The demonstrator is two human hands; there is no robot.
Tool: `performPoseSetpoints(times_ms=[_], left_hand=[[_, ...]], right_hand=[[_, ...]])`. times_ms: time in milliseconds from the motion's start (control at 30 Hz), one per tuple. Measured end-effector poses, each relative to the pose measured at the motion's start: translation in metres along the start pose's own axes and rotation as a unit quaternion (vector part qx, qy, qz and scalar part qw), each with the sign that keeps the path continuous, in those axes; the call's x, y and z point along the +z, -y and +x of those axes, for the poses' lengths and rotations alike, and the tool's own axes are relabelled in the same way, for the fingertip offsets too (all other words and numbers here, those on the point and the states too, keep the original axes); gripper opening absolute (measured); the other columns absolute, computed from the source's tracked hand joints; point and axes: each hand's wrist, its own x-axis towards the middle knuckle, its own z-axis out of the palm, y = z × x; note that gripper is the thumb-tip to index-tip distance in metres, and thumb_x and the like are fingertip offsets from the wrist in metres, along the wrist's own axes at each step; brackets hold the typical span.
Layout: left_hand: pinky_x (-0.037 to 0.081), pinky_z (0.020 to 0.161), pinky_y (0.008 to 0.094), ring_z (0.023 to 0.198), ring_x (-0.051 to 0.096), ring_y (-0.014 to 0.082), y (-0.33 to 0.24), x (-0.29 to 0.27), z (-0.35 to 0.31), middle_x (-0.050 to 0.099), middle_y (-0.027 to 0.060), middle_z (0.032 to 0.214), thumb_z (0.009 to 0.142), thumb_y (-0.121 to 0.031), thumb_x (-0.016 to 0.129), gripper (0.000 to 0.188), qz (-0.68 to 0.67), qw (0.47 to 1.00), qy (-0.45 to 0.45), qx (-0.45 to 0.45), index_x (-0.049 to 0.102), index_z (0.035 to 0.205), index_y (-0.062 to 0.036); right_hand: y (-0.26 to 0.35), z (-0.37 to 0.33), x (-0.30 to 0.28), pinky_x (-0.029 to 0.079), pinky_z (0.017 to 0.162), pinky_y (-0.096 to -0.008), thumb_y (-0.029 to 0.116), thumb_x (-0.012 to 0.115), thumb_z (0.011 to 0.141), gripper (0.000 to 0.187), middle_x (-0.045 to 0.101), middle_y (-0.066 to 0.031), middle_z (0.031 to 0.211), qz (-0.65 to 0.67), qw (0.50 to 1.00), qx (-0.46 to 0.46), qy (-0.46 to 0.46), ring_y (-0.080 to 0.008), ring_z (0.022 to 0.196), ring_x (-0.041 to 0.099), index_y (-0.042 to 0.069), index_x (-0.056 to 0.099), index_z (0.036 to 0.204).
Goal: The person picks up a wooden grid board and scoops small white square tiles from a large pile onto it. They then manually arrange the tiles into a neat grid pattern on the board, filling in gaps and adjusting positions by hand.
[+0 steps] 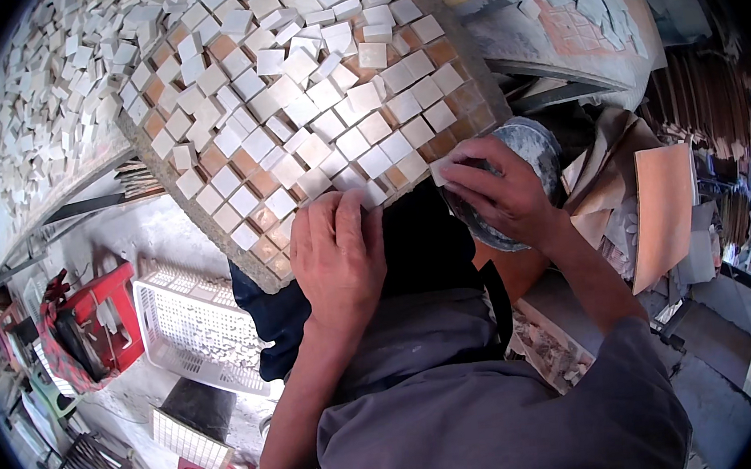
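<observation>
A square board (153, 165) with a rough grey rim and a grid of brown cells lies tilted in front of me. White square tiles (373, 127) fill many cells, and others lie loose and heaped toward the far side. My left hand (337, 251) is at the board's near edge, fingers together and curled down on a white tile (355, 183); its fingertips are partly hidden. Just off the near right corner, my right hand (501, 189) pinches a small white tile (441, 171) between thumb and fingers.
A large heap of loose tiles (54, 129) covers the table at the left. Under my right hand stands a grey-stained bucket (533, 145). A white plastic basket (166, 338) and a red stool (123, 315) are at lower left. Cardboard sheets (664, 209) lean at the right.
</observation>
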Motion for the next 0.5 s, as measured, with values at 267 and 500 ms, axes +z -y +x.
performPoseSetpoints(times_ms=[267, 500], left_hand=[[0.052, 0.076, 0.0428, 0.089, 0.062, 0.0318, 0.001, 0.003, 0.001, 0.064, 0.0117, 0.104, 0.081, -0.006, 0.083, 0.035, 0.007, 1.0, -0.012, 0.024, 0.067, 0.111, -0.0035], [0.052, 0.076, 0.0428, 0.089, 0.063, 0.0317, 0.002, 0.002, 0.0, 0.063, 0.0118, 0.104, 0.081, -0.006, 0.083, 0.035, 0.008, 1.0, -0.007, 0.022, 0.067, 0.112, -0.0031]], right_hand=[[-0.01, -0.004, -0.009, 0.057, 0.085, -0.0404, 0.0, 0.079, 0.086, 0.025, 0.066, -0.0131, 0.116, 0.016, 1.0, -0.021, 0.013, -0.0318, 0.1, 0.068, 0.001, 0.069, 0.108], [-0.001, 0.006, -0.007, 0.057, 0.087, -0.0407, 0.002, 0.077, 0.087, 0.022, 0.066, -0.0132, 0.117, -0.004, 1.0, -0.015, 0.02, -0.0328, 0.102, 0.067, 0.002, 0.067, 0.106]])
